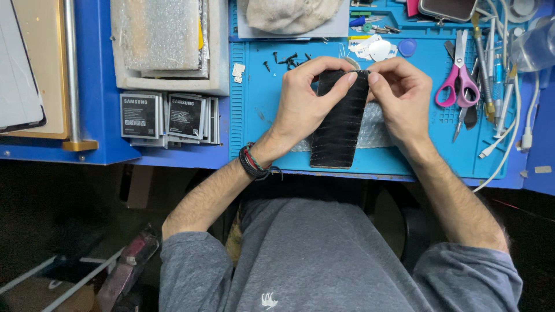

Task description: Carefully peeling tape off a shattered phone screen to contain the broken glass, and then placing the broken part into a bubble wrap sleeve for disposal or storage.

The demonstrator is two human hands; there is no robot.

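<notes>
Head view: left hand (302, 104) and right hand (402, 95) both pinch the top edge of a black, ridged rectangular phone case (340, 121), lying on bubble wrap (376, 130) over a blue silicone work mat (254, 98). Pink-handled scissors (459, 78) lie right.

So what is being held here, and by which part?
A black phone case, pinched at its top edge by both the left hand and the right hand.
</notes>
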